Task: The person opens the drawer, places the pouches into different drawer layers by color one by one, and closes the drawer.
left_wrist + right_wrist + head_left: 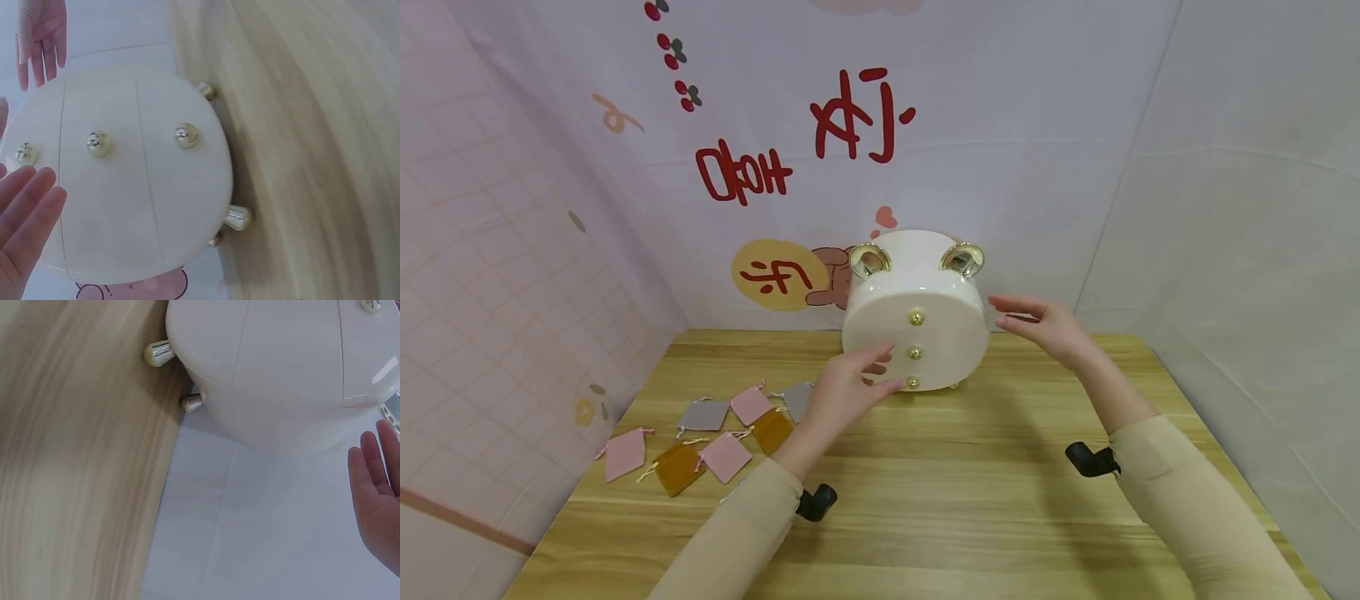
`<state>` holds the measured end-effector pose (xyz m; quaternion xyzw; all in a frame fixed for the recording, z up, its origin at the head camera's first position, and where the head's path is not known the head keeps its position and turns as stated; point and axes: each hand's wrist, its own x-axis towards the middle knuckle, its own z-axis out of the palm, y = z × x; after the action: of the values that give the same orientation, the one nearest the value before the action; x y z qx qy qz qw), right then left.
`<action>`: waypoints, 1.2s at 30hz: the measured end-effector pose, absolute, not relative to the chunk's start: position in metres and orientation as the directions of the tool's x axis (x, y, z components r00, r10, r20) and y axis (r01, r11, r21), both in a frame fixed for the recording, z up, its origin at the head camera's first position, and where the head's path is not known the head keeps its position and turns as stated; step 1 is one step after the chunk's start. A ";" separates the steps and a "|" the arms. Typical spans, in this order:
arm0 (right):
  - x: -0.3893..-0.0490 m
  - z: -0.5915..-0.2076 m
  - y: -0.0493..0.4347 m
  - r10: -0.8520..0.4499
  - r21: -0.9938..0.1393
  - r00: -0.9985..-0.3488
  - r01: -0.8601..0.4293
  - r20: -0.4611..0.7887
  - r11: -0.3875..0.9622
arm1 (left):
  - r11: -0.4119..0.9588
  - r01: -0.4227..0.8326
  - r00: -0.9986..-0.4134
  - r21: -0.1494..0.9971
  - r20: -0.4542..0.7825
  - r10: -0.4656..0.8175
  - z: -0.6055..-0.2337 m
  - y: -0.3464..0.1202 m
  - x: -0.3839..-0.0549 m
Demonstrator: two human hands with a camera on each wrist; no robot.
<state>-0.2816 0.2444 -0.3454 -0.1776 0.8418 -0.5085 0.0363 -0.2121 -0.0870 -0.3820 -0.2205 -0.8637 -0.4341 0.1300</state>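
Observation:
A glossy white rounded box (951, 346) stands at the back of the table. Seams across its front, plain in the left wrist view, part it into drawers, each with a gold knob (98, 144). Two gold rings (962, 260) sit on top like ears, and short gold feet (159, 354) hold it off the table. My left hand (842, 390) hovers before the left side of the front, fingers spread and holding nothing. To the right of the box my right hand (1047, 327) is raised with fingers extended, palm toward its side, also without anything in it.
Several small drawstring pouches lie on the left of the wooden table (940, 500), among them a pink pouch (625, 455), a brown pouch (677, 468) and a grey pouch (703, 415). A printed cloth (1030, 167) hangs close behind the box.

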 end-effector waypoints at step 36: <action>-0.321 -0.335 0.229 -0.303 -0.861 -0.945 -0.254 0.124 0.441 | 0.345 0.456 -0.869 0.820 0.495 -0.028 -0.384 -0.041 -0.256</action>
<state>-0.3209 0.2292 -0.3346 -0.1641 0.8484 -0.5028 0.0241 -0.2560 -0.0411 -0.3839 -0.1356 -0.7907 -0.5560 0.2175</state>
